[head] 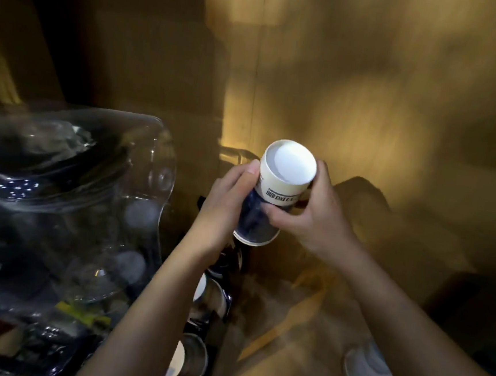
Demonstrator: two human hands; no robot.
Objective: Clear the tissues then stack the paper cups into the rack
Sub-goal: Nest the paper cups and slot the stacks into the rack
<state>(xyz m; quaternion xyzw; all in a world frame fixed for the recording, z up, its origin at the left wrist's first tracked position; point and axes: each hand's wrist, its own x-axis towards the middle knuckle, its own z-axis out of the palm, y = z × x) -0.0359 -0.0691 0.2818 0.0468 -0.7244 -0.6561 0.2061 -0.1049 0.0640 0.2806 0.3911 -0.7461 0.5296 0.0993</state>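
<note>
An upside-down cup (273,193) is gripped by the left hand (227,204) and right hand (307,214), with more cups (195,360) seen below the grip.

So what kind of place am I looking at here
Probably a drinks corner beside a water dispenser, dimly lit. Both hands hold a paper cup upside down, a big clear water bottle stands left, and more cups sit below.

I hold a cup (273,190) between my left grip (227,204) and right grip (313,211). More cups (198,327) lie below it, with a jug (59,201) to their left.
</note>
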